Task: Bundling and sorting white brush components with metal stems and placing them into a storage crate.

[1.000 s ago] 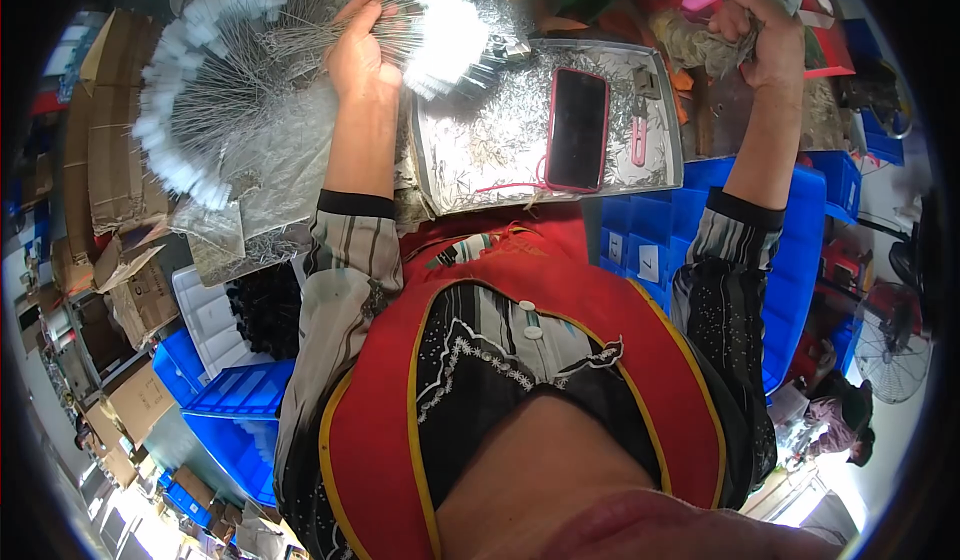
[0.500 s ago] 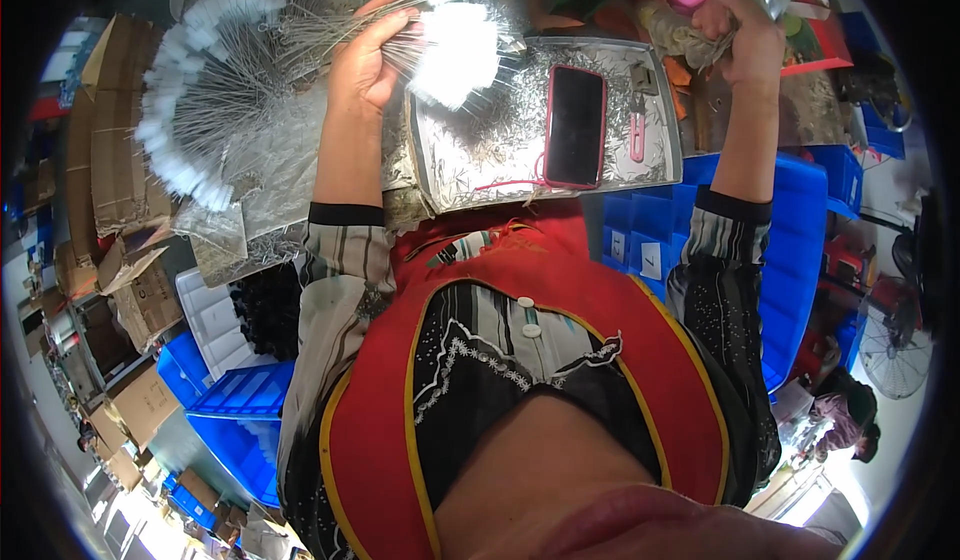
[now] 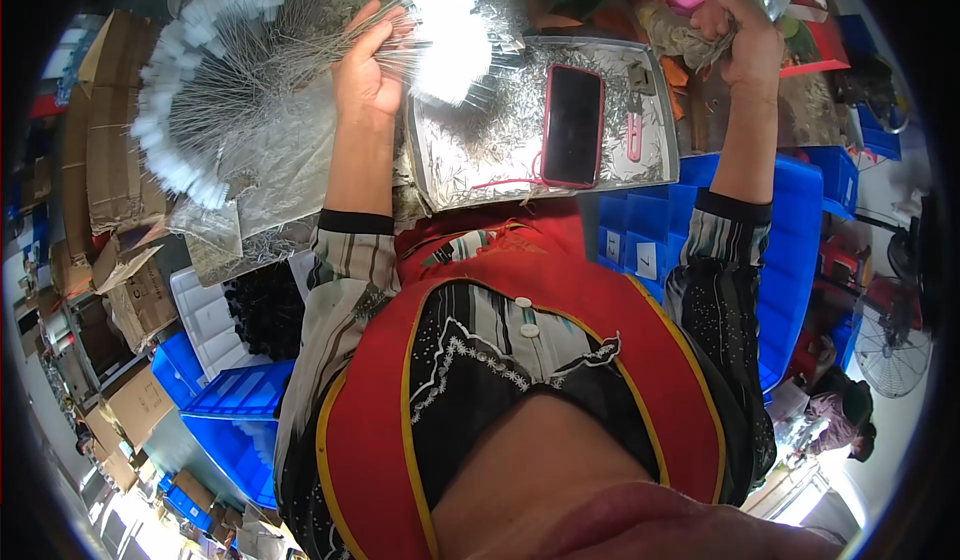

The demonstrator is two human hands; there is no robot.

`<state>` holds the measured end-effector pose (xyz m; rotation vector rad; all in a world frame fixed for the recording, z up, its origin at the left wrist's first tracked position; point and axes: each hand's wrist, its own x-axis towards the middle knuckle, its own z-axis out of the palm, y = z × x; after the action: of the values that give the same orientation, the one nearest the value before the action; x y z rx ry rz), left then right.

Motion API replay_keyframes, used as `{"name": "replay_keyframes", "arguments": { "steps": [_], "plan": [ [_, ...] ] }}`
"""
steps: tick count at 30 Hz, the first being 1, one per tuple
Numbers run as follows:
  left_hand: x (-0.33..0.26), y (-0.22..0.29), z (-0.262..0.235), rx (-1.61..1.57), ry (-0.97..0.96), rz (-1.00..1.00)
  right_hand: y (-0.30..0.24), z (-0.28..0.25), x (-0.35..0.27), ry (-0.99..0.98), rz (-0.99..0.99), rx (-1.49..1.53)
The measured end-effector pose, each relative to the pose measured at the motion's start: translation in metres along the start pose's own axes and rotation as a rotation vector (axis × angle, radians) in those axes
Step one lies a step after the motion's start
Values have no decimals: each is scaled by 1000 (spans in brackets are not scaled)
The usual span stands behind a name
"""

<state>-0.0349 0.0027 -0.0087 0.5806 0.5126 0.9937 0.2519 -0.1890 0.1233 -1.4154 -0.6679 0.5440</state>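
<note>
My left hand (image 3: 372, 72) is closed round a bunch of thin wire-stemmed brushes (image 3: 445, 42), their white heads fanned out to the right and glaring under bright light. To its left lies a big fan-shaped pile of similar wire-stemmed brushes (image 3: 185, 90), with white ends outward. At the upper right my right hand (image 3: 750, 45) has its fingers curled in at a crumpled greyish-yellow thing (image 3: 685, 35); what exactly it grips is hidden.
Between my arms, a shallow white tray (image 3: 440, 175) holds scattered metal bits, a red-cased phone (image 3: 573, 125) and a pink-handled cutter (image 3: 635, 135). Blue bins (image 3: 790, 260) stand right of my body. Cardboard boxes (image 3: 115, 150) are on the left, a fan (image 3: 890, 345) far right.
My left hand has shifted slightly right, and the white brush heads in it now spread in a taller fan. My right hand stays almost where it was.
</note>
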Motion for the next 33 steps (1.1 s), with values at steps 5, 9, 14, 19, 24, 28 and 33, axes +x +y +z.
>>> {"name": "replay_keyframes", "arguments": {
  "steps": [5, 9, 14, 19, 24, 28, 33],
  "plan": [
    [3, 1, 1, 12, -9, -18, -3, 1, -1, 11, 13, -41],
    [6, 2, 5, 85, -21, -12, -8, -10, 9, -78, 53, -47],
    [7, 3, 12, 59, 21, 6, -21, 9, -5, 46, -67, -137],
    [7, 6, 13, 78, 18, -5, -21, 11, -6, 54, -82, -141],
    [8, 5, 12, 60, 12, -25, -17, 10, -6, 78, -111, -155],
    [10, 4, 15, 59, -1, -33, 42, -6, 4, 55, -199, 70],
    [6, 4, 6, -59, 83, -1, 54, 13, -4, -2, -349, 165]
  ]
}}
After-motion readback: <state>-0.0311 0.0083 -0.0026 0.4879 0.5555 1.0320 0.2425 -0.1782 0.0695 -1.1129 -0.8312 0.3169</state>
